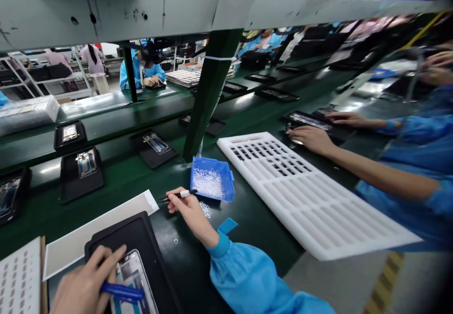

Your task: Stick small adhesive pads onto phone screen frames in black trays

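Observation:
My left hand [85,281] is closed around a blue pen-like tool [122,291] at the bottom left, its fingers over an opened phone frame [136,276]. That frame lies in a black tray [152,248]. Near the middle, my right hand [187,210] pinches black-and-white tweezers [182,194], their tips pointing left over the green bench. Just beyond it stands a blue bin [230,184] of small clear pieces [208,182]. A small pile of similar pieces [205,209] lies beside my right hand, and one more piece [176,241] rests on the bench.
A long white slotted tray [339,215], partly filled with dark parts, is at the right. Beyond it a person's hands [314,139] work. A green post [212,87] rises behind the bin. Black trays with phone frames [87,163] line the back left. A pale strip [102,229] lies left.

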`<action>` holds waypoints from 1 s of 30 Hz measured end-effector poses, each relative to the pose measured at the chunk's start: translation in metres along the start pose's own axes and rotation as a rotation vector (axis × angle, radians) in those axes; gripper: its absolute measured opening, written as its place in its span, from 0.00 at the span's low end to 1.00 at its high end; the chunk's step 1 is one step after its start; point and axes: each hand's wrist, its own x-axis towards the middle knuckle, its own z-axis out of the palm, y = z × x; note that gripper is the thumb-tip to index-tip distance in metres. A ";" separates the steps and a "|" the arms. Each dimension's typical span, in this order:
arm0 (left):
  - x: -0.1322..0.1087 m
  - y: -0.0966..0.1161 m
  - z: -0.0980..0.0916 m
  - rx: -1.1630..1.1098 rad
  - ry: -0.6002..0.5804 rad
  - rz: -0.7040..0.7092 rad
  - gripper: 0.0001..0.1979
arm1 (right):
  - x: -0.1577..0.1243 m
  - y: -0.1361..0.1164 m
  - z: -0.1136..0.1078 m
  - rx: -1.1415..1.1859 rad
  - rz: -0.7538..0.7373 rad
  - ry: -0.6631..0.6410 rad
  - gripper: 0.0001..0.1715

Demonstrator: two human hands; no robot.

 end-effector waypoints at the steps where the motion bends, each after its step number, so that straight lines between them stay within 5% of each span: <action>1: 0.011 -0.006 -0.006 -0.040 0.045 -0.008 0.30 | 0.004 -0.001 0.000 -0.008 0.010 0.000 0.28; 4: 0.055 -0.015 -0.023 -0.044 0.120 -0.038 0.21 | 0.019 0.000 0.004 -0.035 0.050 -0.007 0.30; 10: 0.134 -0.018 -0.010 -0.093 -0.097 0.113 0.17 | 0.039 0.012 0.018 -0.110 0.089 0.012 0.31; 18: 0.140 -0.014 0.002 -0.098 -0.135 0.287 0.19 | 0.042 0.023 0.017 -0.284 0.077 -0.011 0.23; 26: 0.156 -0.011 -0.007 -0.066 -0.477 0.345 0.22 | 0.033 0.029 0.004 -0.391 0.052 0.006 0.23; 30: 0.156 -0.008 -0.012 -0.029 -0.527 0.295 0.22 | 0.031 0.029 0.005 -0.431 0.038 -0.020 0.22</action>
